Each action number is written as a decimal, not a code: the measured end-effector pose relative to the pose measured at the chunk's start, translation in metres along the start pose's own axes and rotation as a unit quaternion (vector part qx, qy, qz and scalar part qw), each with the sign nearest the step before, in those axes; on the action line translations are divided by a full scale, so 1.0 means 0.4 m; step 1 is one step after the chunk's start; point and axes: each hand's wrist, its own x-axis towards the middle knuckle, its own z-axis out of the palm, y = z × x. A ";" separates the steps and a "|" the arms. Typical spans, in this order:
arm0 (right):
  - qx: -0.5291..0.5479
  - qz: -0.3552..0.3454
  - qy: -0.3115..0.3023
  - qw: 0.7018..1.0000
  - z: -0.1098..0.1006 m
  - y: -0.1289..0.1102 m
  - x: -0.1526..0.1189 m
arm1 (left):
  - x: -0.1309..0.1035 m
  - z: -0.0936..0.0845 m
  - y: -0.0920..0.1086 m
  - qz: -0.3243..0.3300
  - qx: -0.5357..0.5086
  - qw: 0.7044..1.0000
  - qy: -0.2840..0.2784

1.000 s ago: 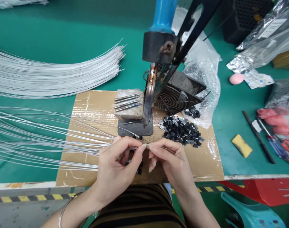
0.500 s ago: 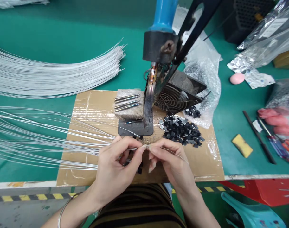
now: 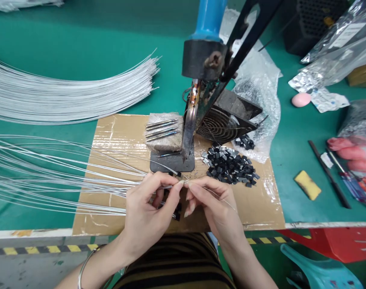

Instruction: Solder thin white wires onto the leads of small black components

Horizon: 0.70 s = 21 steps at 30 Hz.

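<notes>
My left hand pinches the end of a thin white wire between thumb and forefinger, over the cardboard sheet. Right beside it, my right hand is closed on a fine wire strand that runs out to the right across its fingers. The fingertips of both hands nearly meet, and they hide the joined part. Above them hangs a soldering iron with a blue handle, its tip over a dark plate. Several white wires spread leftward from beside my left hand.
A heap of small black connectors lies right of the iron. Behind it are a fan and bubble wrap. A block with metal tips is left of the iron. A thick wire bundle lies back left; a yellow sponge sits right.
Both hands stay together, with the right fingers shifted slightly up and left against the left fingertips. The rest of the scene looks almost the same.
</notes>
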 end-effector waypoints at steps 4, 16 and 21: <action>0.011 -0.001 0.002 1.000 0.008 0.002 -0.001 | -0.003 0.003 0.001 0.001 0.001 1.000 0.010; 0.107 -0.036 0.062 0.992 0.055 0.040 -0.009 | -0.018 0.022 0.000 -0.041 -0.044 0.998 0.029; -0.009 -0.071 0.062 0.996 0.015 0.022 -0.019 | -0.009 0.013 -0.002 -0.081 -0.061 0.994 0.030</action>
